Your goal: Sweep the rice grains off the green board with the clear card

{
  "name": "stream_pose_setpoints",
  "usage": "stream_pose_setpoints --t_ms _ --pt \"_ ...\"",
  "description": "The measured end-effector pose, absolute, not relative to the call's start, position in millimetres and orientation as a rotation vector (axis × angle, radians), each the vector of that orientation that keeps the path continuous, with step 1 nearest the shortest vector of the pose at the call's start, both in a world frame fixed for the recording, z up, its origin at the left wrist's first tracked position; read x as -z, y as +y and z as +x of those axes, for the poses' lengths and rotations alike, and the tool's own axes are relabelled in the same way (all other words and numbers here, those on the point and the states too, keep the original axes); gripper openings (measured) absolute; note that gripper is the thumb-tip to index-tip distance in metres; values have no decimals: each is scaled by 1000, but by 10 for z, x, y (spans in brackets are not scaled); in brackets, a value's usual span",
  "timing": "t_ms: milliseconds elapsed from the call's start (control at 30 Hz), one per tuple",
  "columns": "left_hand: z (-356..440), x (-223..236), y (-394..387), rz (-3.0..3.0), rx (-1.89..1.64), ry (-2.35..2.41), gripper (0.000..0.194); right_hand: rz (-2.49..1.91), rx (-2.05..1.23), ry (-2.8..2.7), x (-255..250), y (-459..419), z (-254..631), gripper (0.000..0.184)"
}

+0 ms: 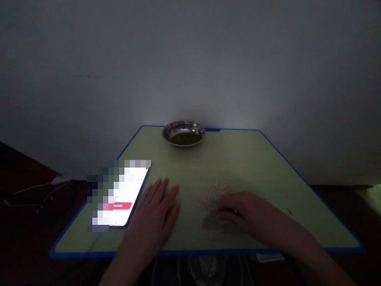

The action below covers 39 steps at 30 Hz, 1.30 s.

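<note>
My left hand (156, 210) lies flat on the pale green tabletop (247, 159), its fingers stretched forward. Just left of it is a phone (131, 194) with a bright white screen and a red button; part of it is blurred out. My right hand (238, 208) is closed with its fingers pinched, low over the table. It is beside a loose scatter of small pale grains (212, 194). From its fingertips a faint, curved greyish shape (210, 219) reaches left, too blurred to name.
A shiny metal bowl (183, 124) holding small green grains (186, 138) stands at the table's far edge by the wall (190, 59). A thin dark sliver (289, 211) lies at the right. Below the front edge shows a round, clear-looking container (206, 268). White cables (32, 188) are at the left.
</note>
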<state>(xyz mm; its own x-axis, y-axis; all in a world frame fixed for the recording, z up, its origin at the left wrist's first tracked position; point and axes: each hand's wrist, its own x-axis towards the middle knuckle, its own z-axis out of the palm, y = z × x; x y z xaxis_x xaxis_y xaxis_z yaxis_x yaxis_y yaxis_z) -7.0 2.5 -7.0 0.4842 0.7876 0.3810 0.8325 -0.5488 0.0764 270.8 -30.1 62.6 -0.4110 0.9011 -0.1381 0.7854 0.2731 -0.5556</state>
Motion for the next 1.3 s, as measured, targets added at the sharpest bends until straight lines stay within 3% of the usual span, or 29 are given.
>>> stream_pose_setpoints --t_ms 833,1300 --pt "-60 47 20 -2605 567 -1430 45 -1505 -722 -2435 -566 -205 2486 18" --pt "-70 52 30 -2616 576 -1406 45 -1437 -855 -2456 -544 -311 2445 14"
